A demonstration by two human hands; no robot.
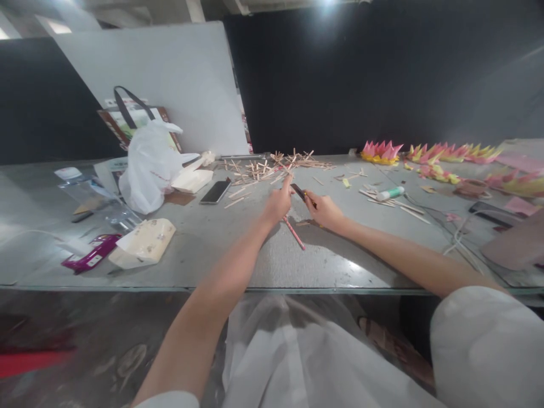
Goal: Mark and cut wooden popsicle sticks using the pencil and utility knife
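My left hand (279,203) is closed over the table, its forefinger stretched forward along a thin wooden stick (292,165) that juts out past the fingertip. Below that hand a red-and-white patterned pencil (295,233) slants toward me; whether the hand touches it is hidden. Just to the right, my right hand (325,211) grips a dark utility knife (298,191), whose front end points at the left fingers. Past both hands lies a loose heap of thin wooden sticks (259,170).
On the left are a phone (215,192), a white plastic bag (148,164), a clear bottle (100,198) and a tissue pack (144,243). At right lie a glue stick (390,194), more sticks, cables and pink-yellow paper flowers (381,152). The table's edge (340,290) runs before me.
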